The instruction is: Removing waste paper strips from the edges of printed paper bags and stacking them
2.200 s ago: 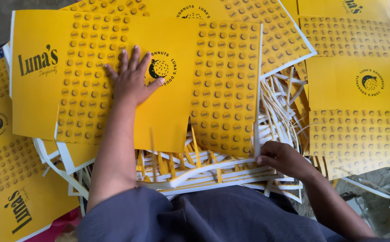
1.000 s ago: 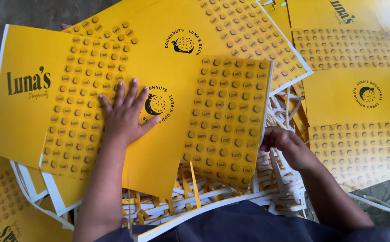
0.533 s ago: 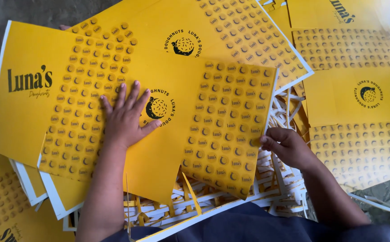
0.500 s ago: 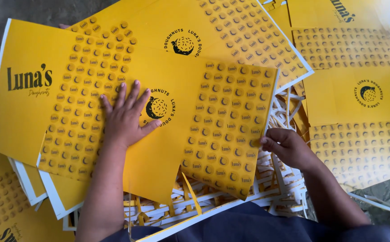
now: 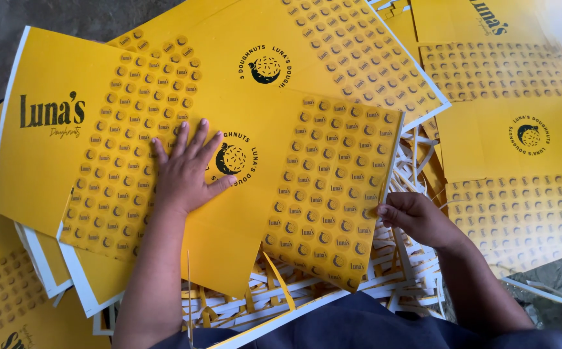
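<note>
My left hand (image 5: 187,171) lies flat, fingers spread, on a yellow die-cut cardboard box sheet (image 5: 294,194) printed with small round doughnut marks and a dark round logo. My right hand (image 5: 413,218) pinches the right edge of that same sheet, at the white border. The sheet rests on top of a stack of like yellow sheets (image 5: 333,58). A thin yellow strip (image 5: 278,278) hangs off the sheet's lower edge.
A heap of white and yellow cardboard trim strips (image 5: 410,265) lies under and right of the sheet. More yellow printed sheets lie at the right (image 5: 520,142) and lower left (image 5: 3,291). Bare grey floor (image 5: 10,19) shows at the top left.
The top sheet has slid left and down across the stack under my left hand. My right hand moved from the trim heap up onto the sheet's right edge.
</note>
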